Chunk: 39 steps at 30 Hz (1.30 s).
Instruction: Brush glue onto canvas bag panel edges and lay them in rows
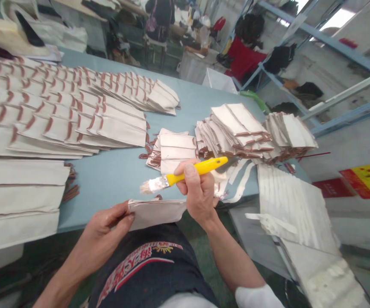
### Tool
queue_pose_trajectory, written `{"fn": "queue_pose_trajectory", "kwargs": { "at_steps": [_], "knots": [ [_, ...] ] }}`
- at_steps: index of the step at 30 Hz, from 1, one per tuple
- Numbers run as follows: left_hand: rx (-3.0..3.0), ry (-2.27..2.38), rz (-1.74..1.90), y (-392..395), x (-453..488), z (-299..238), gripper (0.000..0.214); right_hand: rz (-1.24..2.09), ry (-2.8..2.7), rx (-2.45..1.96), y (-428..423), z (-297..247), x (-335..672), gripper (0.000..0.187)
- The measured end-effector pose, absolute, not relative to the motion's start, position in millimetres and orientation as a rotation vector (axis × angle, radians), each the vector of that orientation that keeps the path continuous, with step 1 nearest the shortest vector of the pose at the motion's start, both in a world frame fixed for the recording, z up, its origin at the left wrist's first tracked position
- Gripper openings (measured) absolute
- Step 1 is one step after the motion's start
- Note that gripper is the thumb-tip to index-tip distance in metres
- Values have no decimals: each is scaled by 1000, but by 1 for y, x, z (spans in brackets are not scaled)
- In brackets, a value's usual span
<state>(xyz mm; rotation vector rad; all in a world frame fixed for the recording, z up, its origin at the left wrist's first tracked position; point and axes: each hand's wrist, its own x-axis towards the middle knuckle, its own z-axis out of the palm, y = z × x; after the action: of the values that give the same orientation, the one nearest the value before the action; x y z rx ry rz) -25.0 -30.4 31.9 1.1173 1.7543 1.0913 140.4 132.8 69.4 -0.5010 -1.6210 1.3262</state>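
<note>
In my right hand (pixel 198 190) is a brush with a yellow handle (pixel 204 166), its pale bristles (pixel 146 187) pointing left above the table edge. My left hand (pixel 113 221) pinches the left end of a folded off-white fabric piece (pixel 157 212), held in front of my dark apron (pixel 149 265). The piece's right end reaches up to my right hand; whether those lower fingers also grip it I cannot tell. Just beyond the brush lies a small pile of similar pieces (pixel 177 147) with brown cord-like ends.
Overlapping rows of off-white pieces (pixel 60 111) cover the left of the blue table (pixel 108 171). Taller stacks (pixel 236 128) stand at right. A larger folded piece (pixel 18 201) lies at the near left. Beside the table's right end is a whitish strip-covered board (pixel 297 205); blue shelving (pixel 319 34) rises behind.
</note>
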Motion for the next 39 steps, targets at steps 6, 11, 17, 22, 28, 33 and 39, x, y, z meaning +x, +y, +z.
{"fn": "queue_pose_trajectory", "kwargs": {
  "at_steps": [6, 11, 17, 22, 28, 33, 39],
  "knots": [
    [989, 1730, 1165, -24, -23, 44, 28, 1356, -1747, -448, 113, 63, 141, 44],
    [846, 1702, 1206, -24, -25, 37, 34, 1145, -1806, -462, 118, 48, 126, 43],
    [773, 1616, 1248, -25, -31, 31, 43, 1011, -1846, -345, 117, 55, 131, 31],
    [773, 1592, 1261, -25, -27, 35, 46, 922, -1857, -374, 122, 59, 134, 26],
    [881, 1681, 1216, -21, -24, 40, 40, 947, -1907, -267, 117, 59, 136, 25],
    [968, 1847, 1218, -13, -18, 54, 35, 990, -1774, -387, 118, 49, 129, 29],
    [1282, 2105, 1203, -22, -10, 31, 26, 932, -1593, -637, 117, 64, 142, 40]
  ]
}}
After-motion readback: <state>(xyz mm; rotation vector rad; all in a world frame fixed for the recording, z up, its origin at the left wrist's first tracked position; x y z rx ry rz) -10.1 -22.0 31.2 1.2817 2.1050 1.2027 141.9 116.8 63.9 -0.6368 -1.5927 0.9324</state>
